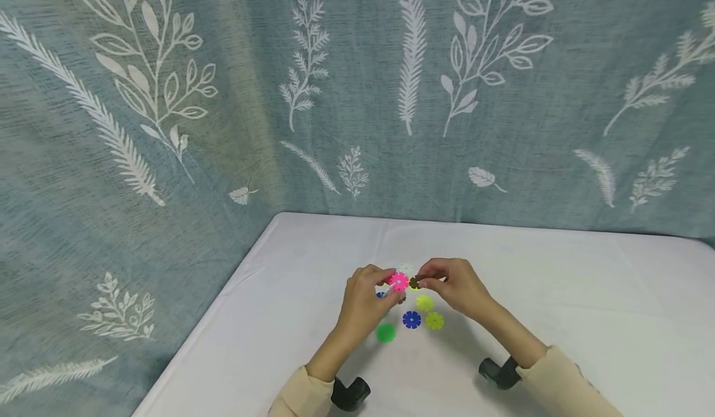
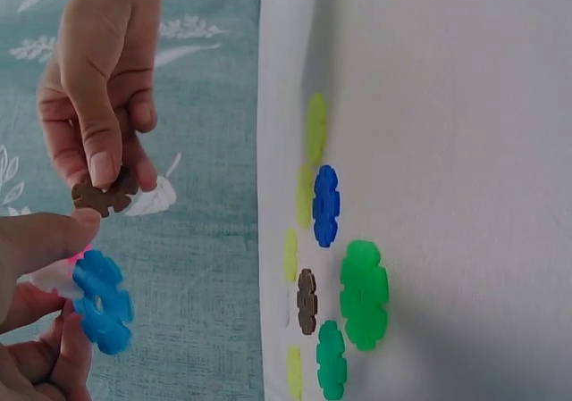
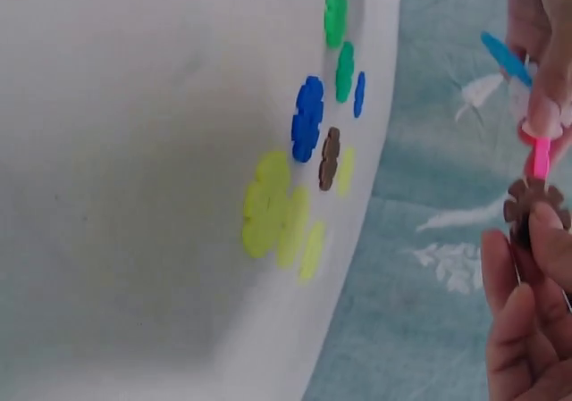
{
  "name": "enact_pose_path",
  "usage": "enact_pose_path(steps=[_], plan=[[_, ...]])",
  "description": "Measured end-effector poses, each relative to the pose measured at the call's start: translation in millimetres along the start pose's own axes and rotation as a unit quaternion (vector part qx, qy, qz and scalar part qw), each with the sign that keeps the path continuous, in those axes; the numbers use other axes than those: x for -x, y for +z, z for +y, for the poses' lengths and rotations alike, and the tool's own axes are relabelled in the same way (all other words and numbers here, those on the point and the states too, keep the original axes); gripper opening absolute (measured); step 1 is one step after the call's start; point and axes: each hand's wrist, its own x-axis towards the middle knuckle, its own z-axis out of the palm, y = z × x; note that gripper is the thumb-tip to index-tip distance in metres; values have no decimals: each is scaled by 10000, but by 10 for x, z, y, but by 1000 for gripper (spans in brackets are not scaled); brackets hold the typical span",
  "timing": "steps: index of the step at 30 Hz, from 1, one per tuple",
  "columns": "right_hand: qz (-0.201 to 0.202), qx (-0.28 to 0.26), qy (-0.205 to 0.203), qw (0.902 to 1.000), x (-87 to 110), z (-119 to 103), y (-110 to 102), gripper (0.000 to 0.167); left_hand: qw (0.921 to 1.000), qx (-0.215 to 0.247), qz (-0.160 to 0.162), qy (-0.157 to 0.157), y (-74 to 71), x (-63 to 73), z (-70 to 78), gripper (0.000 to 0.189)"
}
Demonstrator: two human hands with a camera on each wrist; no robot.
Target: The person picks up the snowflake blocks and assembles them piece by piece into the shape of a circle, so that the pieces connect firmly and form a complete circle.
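The left hand [image 1: 363,299] has its grip pinched on a pink disc [image 1: 399,282], with a light blue disc [image 2: 105,303] and a whitish piece [image 2: 55,279] close against it. The right hand [image 1: 458,286] pinches a brown disc [image 3: 527,206] at the pink one's edge; whether the two are slotted together I cannot tell. Both hands are above the table [image 1: 558,318]. Below them lie a dark blue disc [image 1: 411,319], yellow discs [image 1: 434,321] just beside it, a green disc [image 1: 386,332] nearer the person and a second brown disc [image 2: 307,301]. Beyond the table hangs a leaf-patterned curtain [image 1: 357,94].
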Motion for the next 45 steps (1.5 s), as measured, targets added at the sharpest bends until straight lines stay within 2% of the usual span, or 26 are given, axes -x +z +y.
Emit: enact_pose_path(steps=[4,8,10,14,17,21,25,29,32,36,39,42,45], plan=[[395,435,-457,9972,44,-60,43,8,10000,44,65,58,8,9,17,34],[826,774,-1194,9864,61,-79,102,11,9996,-38,180,212,24,27,23,33],[997,875,-1377,9815,57,-89,141,14,9994,-42,240,242,33,41,20,32],[987,1031,-1602,9767,41,-93,182,16,9996,37,261,82,54,73,10,29],[758,946,-1510,9811,40,-67,171,15,9998,-30,150,-93,69,86,12,27],[410,561,-1144,9910,43,-20,163,12,9992,-338,32,-208,35,94,27,34],[223,417,-979,9941,40,-8,181,10,9990,-418,123,67,-36,52,27,30],[112,328,-943,9949,32,-24,221,12,9982,-354,-201,447,-56,-9,4,16],[-16,238,-996,9947,30,-49,236,19,9970,-262,-534,504,-48,-28,-6,9],[-397,226,-881,9951,22,-37,180,34,9964,-166,-723,410,-59,-18,-27,7],[-658,545,-477,9952,18,36,89,34,9967,-147,-765,216,-85,-3,-54,5],[-803,925,112,9924,18,138,15,24,9971,-118,-748,-17,-113,3,-78,5],[-1059,963,670,9874,25,241,4,20,9972,-88,-729,-146,-125,1,-93,5]])
